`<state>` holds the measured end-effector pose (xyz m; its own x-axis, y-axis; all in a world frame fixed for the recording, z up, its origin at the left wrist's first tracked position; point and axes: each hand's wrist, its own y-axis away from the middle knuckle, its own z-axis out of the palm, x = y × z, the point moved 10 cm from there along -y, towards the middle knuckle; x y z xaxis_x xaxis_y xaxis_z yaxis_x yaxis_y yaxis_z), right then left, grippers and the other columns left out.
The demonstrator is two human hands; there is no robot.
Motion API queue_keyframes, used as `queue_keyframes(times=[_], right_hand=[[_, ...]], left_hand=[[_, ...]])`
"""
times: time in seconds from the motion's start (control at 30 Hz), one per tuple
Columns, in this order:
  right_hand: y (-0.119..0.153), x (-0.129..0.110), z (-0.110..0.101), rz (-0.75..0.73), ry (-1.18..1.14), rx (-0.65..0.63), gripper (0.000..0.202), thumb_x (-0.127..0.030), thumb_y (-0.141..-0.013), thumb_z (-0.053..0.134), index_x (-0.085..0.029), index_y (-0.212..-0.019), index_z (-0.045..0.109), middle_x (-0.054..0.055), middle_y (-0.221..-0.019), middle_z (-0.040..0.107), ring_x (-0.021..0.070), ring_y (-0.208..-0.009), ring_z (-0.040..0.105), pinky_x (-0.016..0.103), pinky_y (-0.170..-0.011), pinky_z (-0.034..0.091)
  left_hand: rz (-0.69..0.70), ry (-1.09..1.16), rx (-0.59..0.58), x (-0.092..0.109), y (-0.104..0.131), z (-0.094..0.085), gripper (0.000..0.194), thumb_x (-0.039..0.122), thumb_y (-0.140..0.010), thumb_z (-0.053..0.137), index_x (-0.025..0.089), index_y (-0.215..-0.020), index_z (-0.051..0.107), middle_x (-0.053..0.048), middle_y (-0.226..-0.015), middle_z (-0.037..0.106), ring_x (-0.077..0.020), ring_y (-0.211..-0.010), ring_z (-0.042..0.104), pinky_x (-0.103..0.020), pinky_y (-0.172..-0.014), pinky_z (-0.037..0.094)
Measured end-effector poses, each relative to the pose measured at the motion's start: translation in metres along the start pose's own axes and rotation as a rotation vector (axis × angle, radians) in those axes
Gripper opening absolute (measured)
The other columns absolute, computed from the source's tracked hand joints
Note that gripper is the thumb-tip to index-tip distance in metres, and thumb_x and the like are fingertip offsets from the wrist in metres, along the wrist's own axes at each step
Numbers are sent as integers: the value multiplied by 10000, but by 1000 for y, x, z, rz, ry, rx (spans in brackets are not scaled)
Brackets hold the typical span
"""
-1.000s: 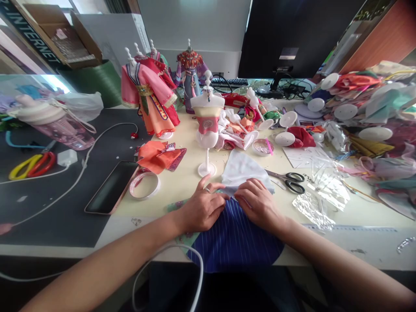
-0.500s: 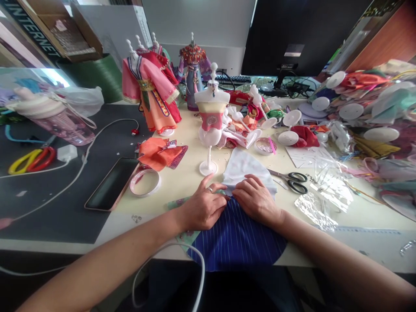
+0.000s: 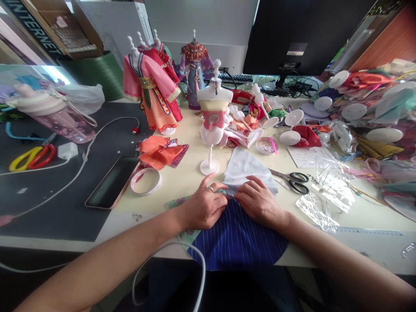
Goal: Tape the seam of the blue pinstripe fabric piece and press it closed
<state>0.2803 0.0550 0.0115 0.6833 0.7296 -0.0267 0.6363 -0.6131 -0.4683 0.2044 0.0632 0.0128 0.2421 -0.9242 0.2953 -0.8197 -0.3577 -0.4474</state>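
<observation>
Dark blue striped cloth (image 3: 238,242) lies at the table's front edge, its lower part over the edge. My left hand (image 3: 208,206), with a ring, is closed in a pinch at the top of this cloth. Beside it, my right hand (image 3: 256,199) has its fingers bent together, the tips on the seam where the blue cloth meets pale blue cloth (image 3: 245,167). Green patterned cloth (image 3: 190,236) shows beneath my left hand. Behind my hands a small white mannequin (image 3: 215,97) stands upright in a pink and cream top.
Scissors (image 3: 294,177) and clear plastic wrappers (image 3: 316,212) lie to the right. On the left are a tape roll (image 3: 159,182), a phone (image 3: 112,184), orange cloth (image 3: 157,151) and a bottle (image 3: 61,119). Dressed mannequins (image 3: 147,86) stand behind. A white cable (image 3: 203,264) loops in front.
The view has shifted slightly, so the objects sit a little further right. My hands hold nearly the same pose on the cloth.
</observation>
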Motion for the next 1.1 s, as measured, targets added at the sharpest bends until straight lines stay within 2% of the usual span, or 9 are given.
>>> queue_keyframes(times=[0.4,0.7,1.1], right_hand=[[2,4,0,-3,-24,13,190,-115,-932,454,-169,-886,630,44,-806,604,172,-770,499,436,-946,410],[1,22,-3,134,-184,106,106,-129,-904,522,-179,-888,614,43,-818,616,169,-776,528,398,-841,442],[-2,13,-3,77,-136,61,173,-126,-915,480,-180,-864,636,43,-812,619,164,-753,541,426,-898,439]], left_hand=[[1,10,5,0,0,-1,113,84,-860,495,158,-832,575,-23,-882,728,-264,-1138,589,-571,-1141,180],[-6,11,2,0,0,0,114,93,-864,495,156,-847,588,-34,-913,731,-264,-1140,587,-574,-1140,184],[-6,1,-7,0,-1,0,130,91,-863,491,162,-832,595,-37,-878,730,-260,-1129,594,-565,-1141,193]])
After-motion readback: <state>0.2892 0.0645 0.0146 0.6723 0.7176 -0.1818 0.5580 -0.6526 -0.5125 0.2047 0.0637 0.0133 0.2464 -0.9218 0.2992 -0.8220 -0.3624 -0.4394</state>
